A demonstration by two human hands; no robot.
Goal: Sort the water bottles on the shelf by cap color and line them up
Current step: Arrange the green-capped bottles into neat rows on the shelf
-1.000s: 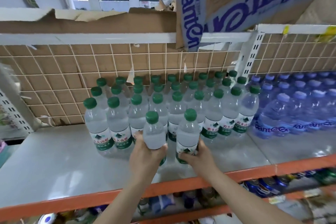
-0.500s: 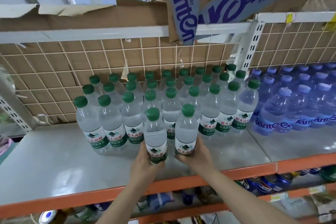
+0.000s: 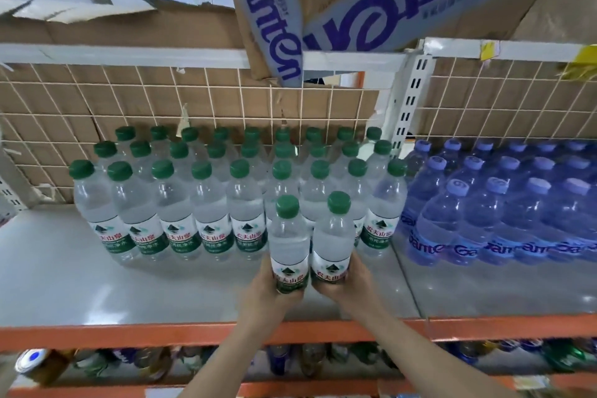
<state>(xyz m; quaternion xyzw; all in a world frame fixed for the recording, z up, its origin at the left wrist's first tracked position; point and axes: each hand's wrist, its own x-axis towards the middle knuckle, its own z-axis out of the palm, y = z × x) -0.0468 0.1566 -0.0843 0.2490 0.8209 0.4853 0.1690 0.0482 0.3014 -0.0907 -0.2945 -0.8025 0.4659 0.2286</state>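
"农夫山泉" on green-cap bottle labels (image 3: 214, 237), center; "Ganten" on blue bottles (image 3: 465, 249) at 3 o'clock; "Ganten" inverted on cardboard box (image 3: 274, 19) at 12.

The bases of the two held bottles (image 3: 310, 245) are hidden behind the left hand (image 3: 268, 287) and right hand (image 3: 352, 281). Blue-capped bottles (image 3: 504, 213) run off the shelf's (image 3: 97, 284) right end at the frame edge. Items (image 3: 97, 362) under the shelf's front edge are too blurred to identify

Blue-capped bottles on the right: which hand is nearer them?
Right. The right hand, holding a green-capped bottle, sits closer to the blue-capped bottles; the left hand is one bottle farther away.
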